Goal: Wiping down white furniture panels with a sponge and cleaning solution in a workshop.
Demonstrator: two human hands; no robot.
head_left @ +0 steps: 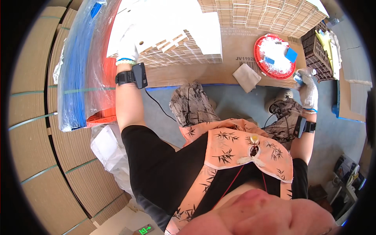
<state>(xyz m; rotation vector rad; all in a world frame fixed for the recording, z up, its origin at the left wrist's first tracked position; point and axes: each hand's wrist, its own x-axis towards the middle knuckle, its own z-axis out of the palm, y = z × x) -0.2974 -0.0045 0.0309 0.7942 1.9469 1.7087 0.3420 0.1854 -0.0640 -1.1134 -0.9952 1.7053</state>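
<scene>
apron: orange apron, nearest the lens
left hand: gloved, resting on white flat cartons; grip hidden
right hand: gloved, closed round small blue-white object, just beside red lid

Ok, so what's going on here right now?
A person in gloves is working over a cardboard-covered surface. The left hand rests on a stack of flat white die-cut sheets. The right hand holds a small blue and white object, too small to identify, beside a red round tray of white material. A folded cloth lies near the tray.
</scene>
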